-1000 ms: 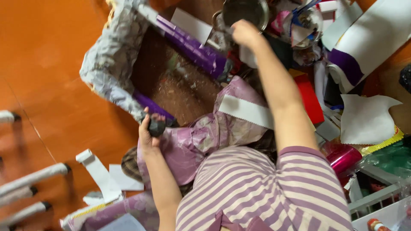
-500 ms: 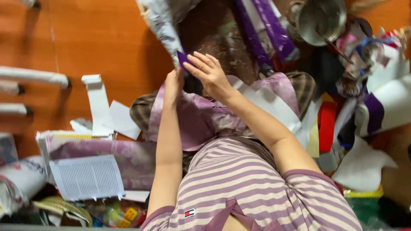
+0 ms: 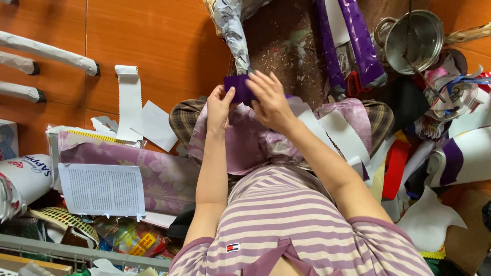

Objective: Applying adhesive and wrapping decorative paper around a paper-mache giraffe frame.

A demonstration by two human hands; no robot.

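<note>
Both my hands meet in front of me over my lap on a small dark purple piece of paper (image 3: 238, 88). My left hand (image 3: 220, 107) pinches its left edge with thumb and fingers. My right hand (image 3: 270, 98) lies over its right side with fingers spread. Under them a purple flowered wrapping sheet (image 3: 245, 140) drapes over my checked-trousered knees, with white zigzag-edged paper strips (image 3: 342, 134) on its right part.
An open box (image 3: 286, 41) with a brown littered bottom and purple-lined walls lies ahead. A steel pot (image 3: 411, 38) stands at the upper right among coloured paper. White strips (image 3: 128, 99), a printed sheet (image 3: 102, 189) and a flowered pack lie left on the orange floor.
My right hand came back from the pot area and joined my left hand on the purple piece. The view swung left and steadied.
</note>
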